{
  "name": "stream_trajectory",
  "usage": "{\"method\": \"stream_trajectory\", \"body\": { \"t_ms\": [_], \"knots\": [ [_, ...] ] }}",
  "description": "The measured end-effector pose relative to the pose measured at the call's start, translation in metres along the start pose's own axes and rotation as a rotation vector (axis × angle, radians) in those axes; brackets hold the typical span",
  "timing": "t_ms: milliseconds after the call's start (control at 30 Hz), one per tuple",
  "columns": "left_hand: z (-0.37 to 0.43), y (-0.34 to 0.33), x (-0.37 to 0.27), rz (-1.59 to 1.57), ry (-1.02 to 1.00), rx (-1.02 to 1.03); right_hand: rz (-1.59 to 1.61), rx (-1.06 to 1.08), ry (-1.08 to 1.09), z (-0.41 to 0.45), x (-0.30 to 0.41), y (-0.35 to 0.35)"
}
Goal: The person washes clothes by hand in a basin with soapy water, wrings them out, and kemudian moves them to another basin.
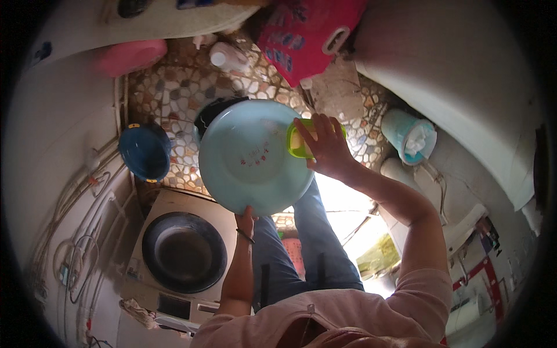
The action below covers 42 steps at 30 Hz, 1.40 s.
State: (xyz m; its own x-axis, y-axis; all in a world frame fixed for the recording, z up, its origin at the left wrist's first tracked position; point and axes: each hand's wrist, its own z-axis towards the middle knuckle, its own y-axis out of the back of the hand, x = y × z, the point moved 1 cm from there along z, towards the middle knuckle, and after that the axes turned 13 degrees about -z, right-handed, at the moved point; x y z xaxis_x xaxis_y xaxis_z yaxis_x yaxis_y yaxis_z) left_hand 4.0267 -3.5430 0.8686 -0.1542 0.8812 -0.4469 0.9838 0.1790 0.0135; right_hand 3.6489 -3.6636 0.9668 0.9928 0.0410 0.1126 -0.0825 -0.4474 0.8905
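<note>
A large pale blue plastic basin (261, 191), with small printed red flowers on its bottom, is tilted up before me. My left hand (246, 221) grips its near rim, the thumb over the edge. My right hand (327, 145) is closed on a small bright green plastic container (297, 152) at the basin's right side. Something pale yellow shows inside the container, partly hidden by my fingers. Whether the container touches the basin I cannot tell. Behind the basin, a dark cloth-like item (214, 115) sticks out.
A washing machine with a round dark door (185, 252) stands at left. A blue tub (145, 152) and pink basin (132, 56) are beyond it. Farther out are a white bottle (228, 56) and a pink bag (309, 43). At right stands a bin (396, 128) holding white paper.
</note>
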Motion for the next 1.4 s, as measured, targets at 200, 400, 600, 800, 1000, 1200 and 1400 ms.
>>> {"method": "stream_trajectory", "body": {
  "t_ms": [200, 400, 600, 800, 1000, 1200, 1400],
  "knots": [
    [-0.014, 0.0, -0.033, -0.144, 0.032, -0.085, -0.099, -0.022, 0.051, 0.035, 0.004, 0.055],
    [-0.008, 0.028, -0.06, -0.403, 0.041, -0.037, -0.231, -0.203, 0.091, 0.123, 0.034, 0.12],
    [-0.011, 0.053, -0.117, -0.524, -0.014, -0.135, -0.273, -0.323, 0.295, 0.264, 0.09, 0.166],
    [-0.012, 0.063, -0.143, -0.665, -0.145, -0.356, -0.453, -0.358, 0.4, 0.422, 0.129, 0.2],
    [-0.016, 0.051, -0.131, -0.769, 0.059, -0.414, -0.555, -0.572, 0.32, 0.531, 0.154, 0.223],
    [-0.023, -0.003, -0.133, -0.83, 0.134, -0.241, 0.198, -0.631, -0.005, 0.615, 0.13, 0.191],
    [-0.053, -0.021, -0.168, -1.057, 0.101, -0.16, -0.36, -0.704, 0.479, 0.469, 0.162, 0.204]
  ]
}}
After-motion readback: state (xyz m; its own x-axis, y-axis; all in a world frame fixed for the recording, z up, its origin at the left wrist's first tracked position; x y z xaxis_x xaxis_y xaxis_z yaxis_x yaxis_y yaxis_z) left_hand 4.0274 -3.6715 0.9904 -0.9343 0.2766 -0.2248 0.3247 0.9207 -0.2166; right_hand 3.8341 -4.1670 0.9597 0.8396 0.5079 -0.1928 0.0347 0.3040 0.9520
